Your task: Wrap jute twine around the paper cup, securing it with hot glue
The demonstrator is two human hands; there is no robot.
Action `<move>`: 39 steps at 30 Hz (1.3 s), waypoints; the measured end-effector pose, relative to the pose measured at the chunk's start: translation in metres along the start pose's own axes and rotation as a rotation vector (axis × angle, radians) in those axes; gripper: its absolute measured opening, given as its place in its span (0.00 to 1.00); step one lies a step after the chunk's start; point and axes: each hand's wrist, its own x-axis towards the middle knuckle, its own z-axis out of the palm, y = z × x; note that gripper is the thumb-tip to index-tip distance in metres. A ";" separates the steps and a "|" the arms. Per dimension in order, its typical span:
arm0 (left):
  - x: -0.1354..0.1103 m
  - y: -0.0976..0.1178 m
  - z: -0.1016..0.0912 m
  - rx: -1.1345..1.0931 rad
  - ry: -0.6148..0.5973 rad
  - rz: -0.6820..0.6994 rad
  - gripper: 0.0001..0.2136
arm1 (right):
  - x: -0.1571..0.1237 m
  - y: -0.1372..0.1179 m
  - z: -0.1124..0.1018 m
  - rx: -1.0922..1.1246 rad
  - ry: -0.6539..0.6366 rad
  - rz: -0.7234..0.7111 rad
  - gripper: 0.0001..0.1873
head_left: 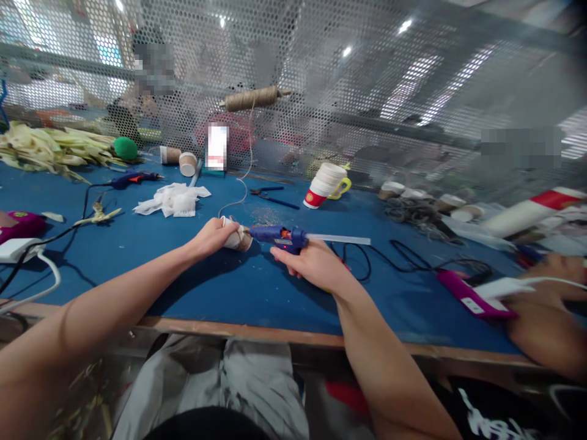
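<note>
My left hand [211,237] is closed around a small paper cup [239,239] with brown twine wrapped about part of it. The cup lies tilted just over the blue tabletop. In my right hand [316,264] is a blue hot glue gun [277,237], its nozzle pointing left at the cup's side. A long clear glue stick [339,239] sticks out of the gun's back end. Twine [251,143] runs from the cup up to a spool [252,99] mounted on the perforated metal screen.
Beyond my hands lie blue-handled pliers [275,197], stacked paper cups [324,183], crumpled white tissue [173,200] and a second glue gun [132,178]. Pale husks [55,146] are heaped at far left. Cables and a purple power strip [474,294] sit right, beside another person's arm [550,324].
</note>
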 end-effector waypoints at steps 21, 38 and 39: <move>-0.001 0.003 -0.001 -0.031 -0.007 -0.006 0.16 | -0.001 0.001 -0.001 0.024 -0.072 0.025 0.18; 0.000 0.001 0.000 -0.028 -0.001 -0.008 0.15 | 0.000 0.002 0.001 0.027 -0.023 -0.001 0.19; 0.000 0.001 0.000 -0.028 -0.002 -0.009 0.15 | 0.000 0.001 0.001 0.030 -0.031 0.004 0.18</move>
